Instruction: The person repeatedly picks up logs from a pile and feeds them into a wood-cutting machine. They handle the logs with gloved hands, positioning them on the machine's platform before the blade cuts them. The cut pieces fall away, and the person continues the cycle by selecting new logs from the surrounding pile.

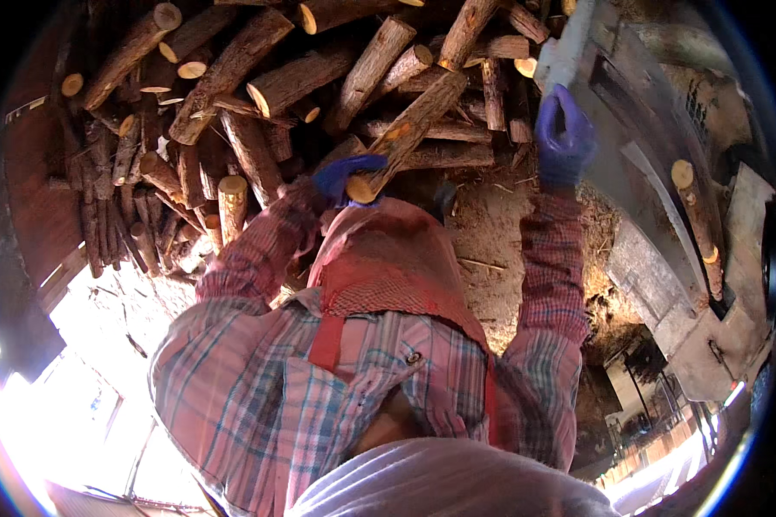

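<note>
My left hand [334, 178], in a blue glove, grips the near end of a bark-covered log [414, 131] in front of my chest. The log slants away to the upper right, toward the pile, its pale cut end facing me. My right hand [565, 142], in a purple-blue glove, is raised at the left edge of a grey metal machine [607, 142]. Its thumb and fingers curl into a loop, tips together near a grey metal bar [569, 47]. Whatever lies between those fingertips, if anything, cannot be made out.
A large pile of cut logs [224, 73] spreads across the far side and left. Another log [696, 220] lies along the machine at right, beside a curved metal strip [663, 194]. Dusty ground [491, 250] shows between my arms. A reddish apron [396, 276] covers my chest.
</note>
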